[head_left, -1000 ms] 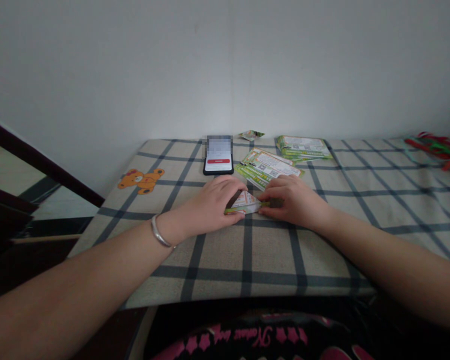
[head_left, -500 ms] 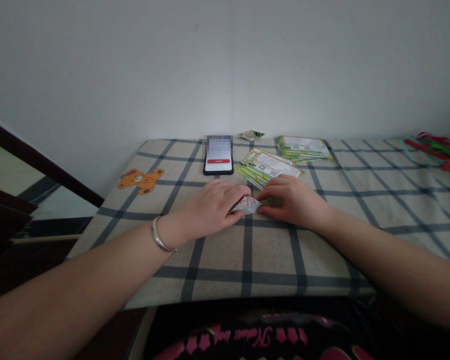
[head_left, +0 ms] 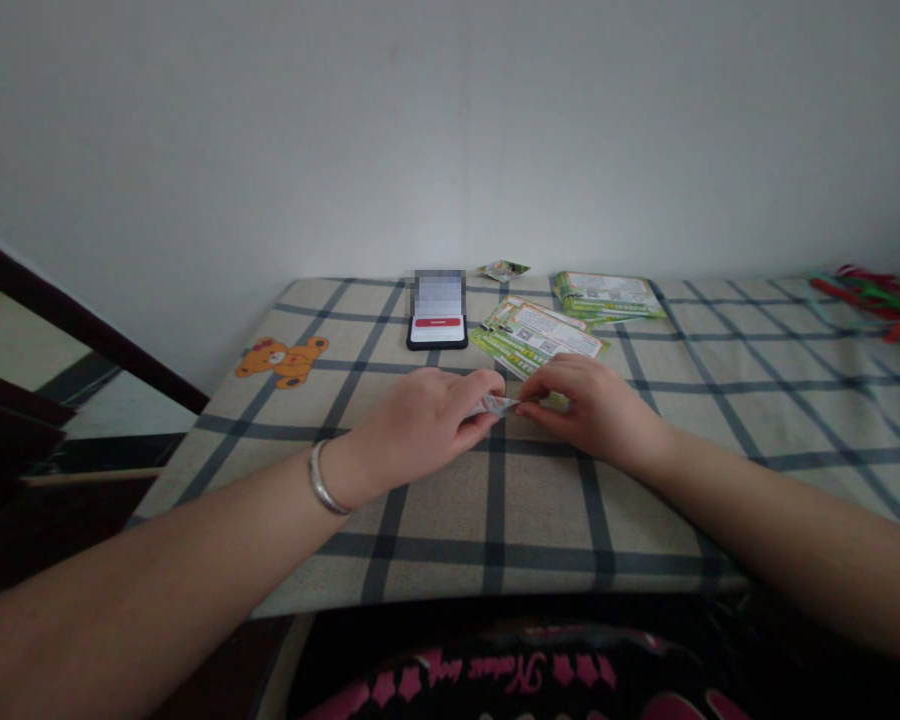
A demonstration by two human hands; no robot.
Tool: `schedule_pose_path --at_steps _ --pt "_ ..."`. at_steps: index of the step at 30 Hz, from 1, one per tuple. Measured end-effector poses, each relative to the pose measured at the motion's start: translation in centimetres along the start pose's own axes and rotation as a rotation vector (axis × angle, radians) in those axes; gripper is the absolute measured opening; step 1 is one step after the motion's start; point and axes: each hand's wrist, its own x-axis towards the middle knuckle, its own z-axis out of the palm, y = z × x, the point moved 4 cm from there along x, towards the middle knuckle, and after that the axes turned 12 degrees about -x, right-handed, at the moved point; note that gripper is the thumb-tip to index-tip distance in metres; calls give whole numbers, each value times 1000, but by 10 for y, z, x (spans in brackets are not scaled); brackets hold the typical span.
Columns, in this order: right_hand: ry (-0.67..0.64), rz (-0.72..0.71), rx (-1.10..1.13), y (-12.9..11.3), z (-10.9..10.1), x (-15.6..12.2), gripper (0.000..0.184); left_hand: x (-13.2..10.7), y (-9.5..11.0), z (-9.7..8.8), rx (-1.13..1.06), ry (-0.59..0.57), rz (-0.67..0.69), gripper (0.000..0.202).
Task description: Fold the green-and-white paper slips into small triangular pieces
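In the head view, the left hand [head_left: 429,422] pinches a small folded paper [head_left: 496,405] between thumb and fingers, covering most of it. The right hand [head_left: 592,408] nips the paper's other end between thumb and forefinger. The paper sits between the two hands, over the checked tablecloth [head_left: 435,530]; its far side is hidden.

Just beyond the right hand lie overlapping green-and-white leaflets [head_left: 544,335], whose near edge the fingers partly cover; whether they touch, I cannot tell. A thicker stack of leaflets [head_left: 611,290] rests farther back and to the right. Near the wall [head_left: 450,130] sits a folded piece [head_left: 504,270], with a lit phone [head_left: 436,312] to its left, beyond the left hand.

An orange bear figure [head_left: 281,362] lies flat near the table's left edge, well apart from the paper. At far right is a blurred tangle of red and green strips [head_left: 881,305]. A silver bangle [head_left: 322,478] circles the left wrist.
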Motion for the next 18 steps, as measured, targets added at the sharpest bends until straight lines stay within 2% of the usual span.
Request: schedule_pose_path --at_steps 4,10,18 --pt "89 -8 3 -5 -5 -2 8 0 -1 1 -94 -18 -71 17" --pt "274 39 13 -5 -9 -5 12 -1 -3 2 -472 -33 -237 10" --pt "312 -25 -101 -6 -16 -3 8 -1 -2 4 -629 -4 -279 8"
